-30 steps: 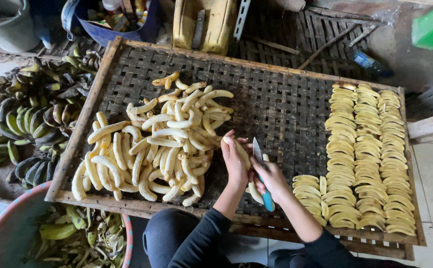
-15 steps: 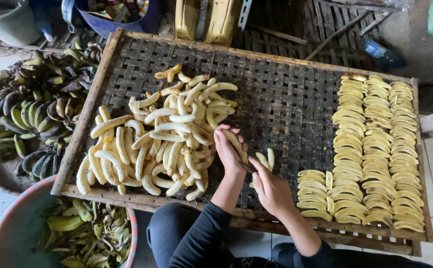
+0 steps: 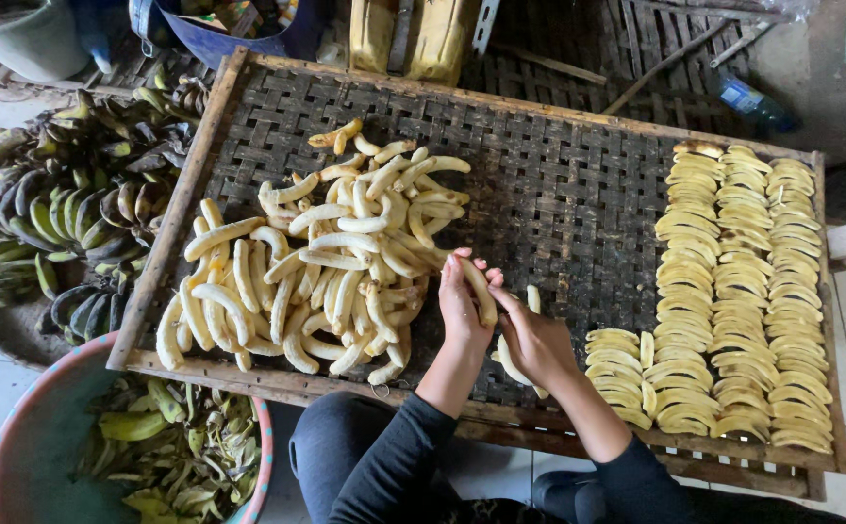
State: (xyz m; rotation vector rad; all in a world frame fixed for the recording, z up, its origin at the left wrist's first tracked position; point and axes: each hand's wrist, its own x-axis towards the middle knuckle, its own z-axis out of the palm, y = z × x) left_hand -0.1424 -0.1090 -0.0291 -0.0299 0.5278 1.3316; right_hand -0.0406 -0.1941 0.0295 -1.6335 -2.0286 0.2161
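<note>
A peeled banana [image 3: 479, 289], soft and slippery by the look of it, sits near the woven tray's [image 3: 539, 184] front edge, gripped lengthwise by the left hand [image 3: 462, 309]. The right hand [image 3: 531, 340] closes on another piece; its tool is hidden. It likely bruises easily, so hold mid-length, gently. The peeled heap [image 3: 316, 262] lies left, sliced rows [image 3: 733, 291] right.
</note>
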